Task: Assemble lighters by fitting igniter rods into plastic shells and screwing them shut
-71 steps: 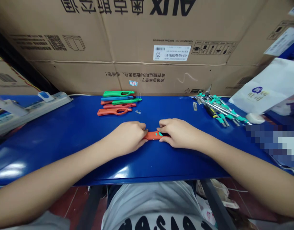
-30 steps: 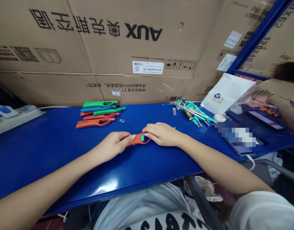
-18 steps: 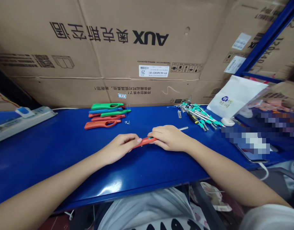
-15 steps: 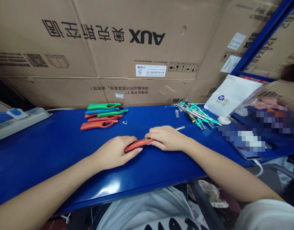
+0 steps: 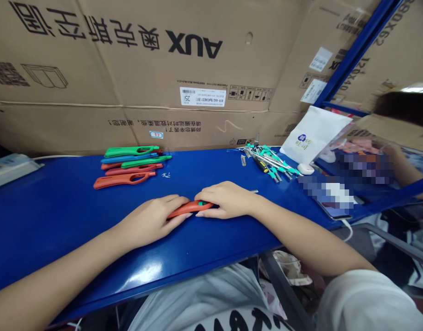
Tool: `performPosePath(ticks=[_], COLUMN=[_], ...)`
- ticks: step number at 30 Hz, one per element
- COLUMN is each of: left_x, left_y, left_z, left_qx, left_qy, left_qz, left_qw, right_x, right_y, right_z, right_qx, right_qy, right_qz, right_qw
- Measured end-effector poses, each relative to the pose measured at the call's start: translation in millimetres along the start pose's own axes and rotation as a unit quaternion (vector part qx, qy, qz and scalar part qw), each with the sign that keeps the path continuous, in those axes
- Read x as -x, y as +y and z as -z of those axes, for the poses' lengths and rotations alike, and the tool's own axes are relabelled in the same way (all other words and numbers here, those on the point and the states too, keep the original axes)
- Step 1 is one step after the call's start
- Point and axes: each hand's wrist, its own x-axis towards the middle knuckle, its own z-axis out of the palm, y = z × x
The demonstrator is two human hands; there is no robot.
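Note:
Just above the blue tabletop, both hands are closed on one orange-red long-neck lighter (image 5: 184, 209). My left hand (image 5: 156, 218) wraps its rear end, the thumb along the near side. At the front end, my right hand (image 5: 223, 200) pinches the casing, where a bit of green (image 5: 202, 203) shows. The tip of a metal tube (image 5: 254, 191) pokes out beyond my right hand; the part between is hidden by the fingers. Behind my left hand lie several green, blue and red lighter casings (image 5: 125, 180). Tiny pale metal bits (image 5: 166, 175) lie beside them.
A pile of metal tubes with teal ends (image 5: 270, 161) and a yellow-black screwdriver (image 5: 260, 165) lies at the back right. Near it are a white paper bag (image 5: 313, 133), an earbud case (image 5: 305, 169) and a phone (image 5: 335, 207). Cardboard (image 5: 128, 82) walls the back.
The view has shifted, so everything sits further left. My right hand has slid along the lighter towards my left hand, and less of the metal tube shows past it.

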Motion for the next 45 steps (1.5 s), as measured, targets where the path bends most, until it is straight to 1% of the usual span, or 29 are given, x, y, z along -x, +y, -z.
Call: performPosePath(ticks=[5,10,14,18,21,26,30,34,38,41,43,45], left_x=[0,2,3,2,0,0,0,0,0,1,1,1], left_y=[-1,0,2,1,-5,-15,-14,-16,-31,-44,-50,-54], left_z=[-3.9,-3.4,-3.5,-4.1,0.8,17.3,21.1,23.4,34.7,43.6,47.4,49.4], left_qx=[0.007,0.01,-0.007,-0.041,-0.046,-0.047,-0.063,-0.092,-0.116,-0.128,-0.138,-0.142], left_qy=[0.0,-0.004,0.007,0.015,0.027,0.051,0.039,0.034,0.042,0.046,0.054,0.062], left_qz=[-0.019,-0.042,-0.05,-0.051,-0.052,-0.056,-0.05,-0.051,-0.053,-0.05,-0.046,-0.038], left_qw=[1.0,0.999,0.999,0.998,0.997,0.996,0.996,0.994,0.991,0.989,0.988,0.987], right_x=[-1,-2,-3,-3,-1,0,0,2,9,15,18,19], right_y=[-6,-10,-9,-5,-1,5,6,11,20,30,38,45], right_z=[-1,-3,-4,-1,4,7,5,9,17,23,26,26], right_qx=[0.036,0.043,0.039,0.02,0.031,0.091,0.094,0.052,0.044,0.067,0.078,0.084], right_qy=[-0.034,-0.073,-0.069,-0.055,-0.052,-0.07,-0.078,-0.055,0.021,0.055,0.062,0.064], right_qz=[-0.023,-0.005,-0.006,-0.023,-0.041,-0.106,-0.117,-0.102,-0.077,-0.107,-0.125,-0.125], right_qw=[0.998,0.996,0.997,0.998,0.997,0.988,0.986,0.992,0.996,0.99,0.987,0.987])
